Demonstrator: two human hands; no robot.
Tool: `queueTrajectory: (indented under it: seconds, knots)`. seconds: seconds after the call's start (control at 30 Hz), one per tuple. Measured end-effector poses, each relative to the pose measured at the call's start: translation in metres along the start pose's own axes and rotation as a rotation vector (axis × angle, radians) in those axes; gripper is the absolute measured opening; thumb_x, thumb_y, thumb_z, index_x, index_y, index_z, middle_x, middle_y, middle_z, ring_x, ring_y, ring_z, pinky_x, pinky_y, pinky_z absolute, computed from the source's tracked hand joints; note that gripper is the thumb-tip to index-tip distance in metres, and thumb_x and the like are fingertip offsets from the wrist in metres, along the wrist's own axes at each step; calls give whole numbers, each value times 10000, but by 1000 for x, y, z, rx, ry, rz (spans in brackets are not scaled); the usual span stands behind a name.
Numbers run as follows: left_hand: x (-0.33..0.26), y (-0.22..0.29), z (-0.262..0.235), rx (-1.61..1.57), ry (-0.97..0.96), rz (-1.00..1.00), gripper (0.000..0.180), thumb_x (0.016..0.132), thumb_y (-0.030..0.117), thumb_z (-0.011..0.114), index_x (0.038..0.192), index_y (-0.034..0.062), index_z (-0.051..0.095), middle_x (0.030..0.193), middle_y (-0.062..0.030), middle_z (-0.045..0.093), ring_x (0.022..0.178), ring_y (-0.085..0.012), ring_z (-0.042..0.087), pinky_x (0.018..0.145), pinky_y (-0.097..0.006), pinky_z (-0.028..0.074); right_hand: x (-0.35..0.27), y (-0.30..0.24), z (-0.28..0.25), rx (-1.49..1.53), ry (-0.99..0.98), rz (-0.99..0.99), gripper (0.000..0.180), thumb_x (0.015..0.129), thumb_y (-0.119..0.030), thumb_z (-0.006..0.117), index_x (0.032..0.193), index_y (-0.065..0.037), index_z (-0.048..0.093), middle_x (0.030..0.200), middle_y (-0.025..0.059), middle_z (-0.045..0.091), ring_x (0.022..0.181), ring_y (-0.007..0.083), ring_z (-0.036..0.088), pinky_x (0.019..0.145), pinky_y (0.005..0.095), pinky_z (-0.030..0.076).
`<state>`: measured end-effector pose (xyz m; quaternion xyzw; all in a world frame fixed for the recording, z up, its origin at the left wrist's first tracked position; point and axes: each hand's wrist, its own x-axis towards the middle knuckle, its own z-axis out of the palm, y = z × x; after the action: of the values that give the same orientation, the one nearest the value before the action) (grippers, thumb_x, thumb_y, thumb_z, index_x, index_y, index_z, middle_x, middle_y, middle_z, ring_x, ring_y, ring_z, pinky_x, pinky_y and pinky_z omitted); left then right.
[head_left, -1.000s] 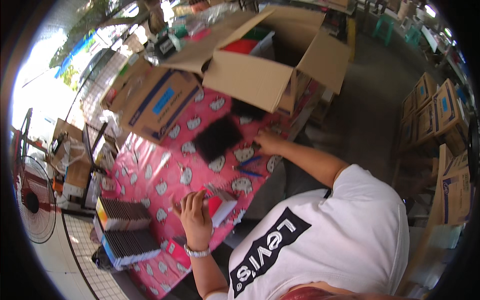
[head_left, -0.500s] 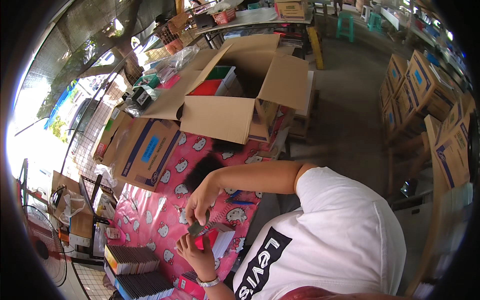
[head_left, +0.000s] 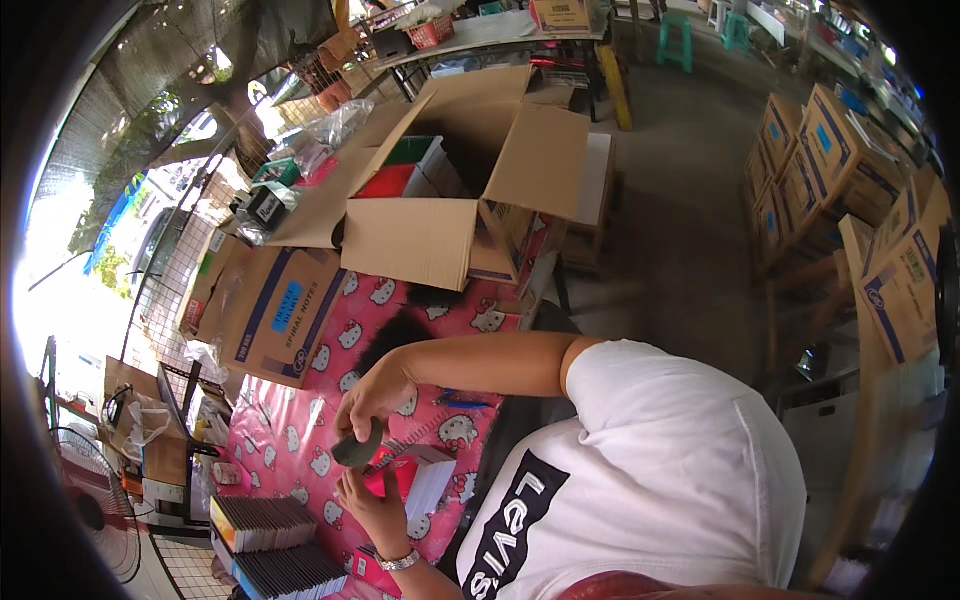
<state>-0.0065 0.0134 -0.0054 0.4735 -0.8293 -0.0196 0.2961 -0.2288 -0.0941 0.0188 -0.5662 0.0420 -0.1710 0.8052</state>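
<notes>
My right hand [head_left: 368,408] reaches across from the upper side, its fingers closed on a dark grey-green flat block [head_left: 358,449]. Just below it, my left hand [head_left: 376,510], with a metal watch on the wrist, grips the near end of a red-covered spiral notebook [head_left: 398,470]. The notebook's wire coil runs beside the block; whether the two touch I cannot tell. White page edges [head_left: 432,490] show under and beside the red cover. My fingers hide part of the notebook.
Stacked spiral notebooks [head_left: 262,525] stand at the lower left of the pink patterned table cover [head_left: 290,420]. Blue pens [head_left: 465,403] and a black fuzzy item [head_left: 395,340] lie beyond my right forearm. A big open carton [head_left: 410,235] and a closed carton [head_left: 285,315] stand farther off. A fan [head_left: 95,510] is at left.
My right hand has moved left with the block, and more of the block's flat face shows. My left hand has shifted slightly left too. The whole view has also shifted a little.
</notes>
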Motion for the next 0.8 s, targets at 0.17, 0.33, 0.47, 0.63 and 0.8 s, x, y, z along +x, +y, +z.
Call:
queueTrajectory:
  seconds: [0.17, 0.33, 0.47, 0.63, 0.8]
  knots:
    - [1, -11, -2, -27, -22, -21, 385, 806, 210, 769, 1068, -12, 595, 987, -164, 627, 982, -376, 551, 877, -491, 419, 9, -6, -7, -534, 53, 142, 374, 822, -175, 710, 1159, -26, 643, 994, 18, 657, 904, 107, 588, 795, 282, 468]
    - [0, -7, -2, -43, 39, -35, 375, 795, 175, 778, 1049, -27, 591, 954, -174, 613, 955, -382, 552, 857, -492, 431, 11, 1, -5, -444, 83, 103, 342, 825, -187, 694, 1132, -46, 643, 966, -4, 637, 895, 88, 580, 771, 273, 461]
    - [-6, -4, -2, -50, 63, -53, 356, 797, 157, 775, 1031, -33, 584, 943, -181, 610, 937, -390, 552, 843, -497, 432, 14, -3, 1, -465, 65, 187, 327, 817, -189, 694, 1105, -38, 664, 964, 0, 636, 903, 103, 587, 774, 261, 442]
    - [-8, -4, -8, -64, 21, -104, 271, 822, 88, 729, 1007, -41, 578, 926, -185, 611, 909, -392, 560, 813, -479, 440, 12, 8, -4, 109, -61, 1, 302, 802, -190, 702, 1049, -18, 670, 977, 2, 638, 916, 110, 596, 803, 288, 456]
    - [-6, -9, -15, -79, -16, -127, 180, 865, 23, 667, 1013, -48, 592, 951, -190, 651, 869, -360, 629, 774, -436, 480, 17, 8, -12, -348, 176, 111, 290, 797, -210, 718, 1036, -54, 666, 877, -16, 643, 848, 77, 580, 762, 286, 442]
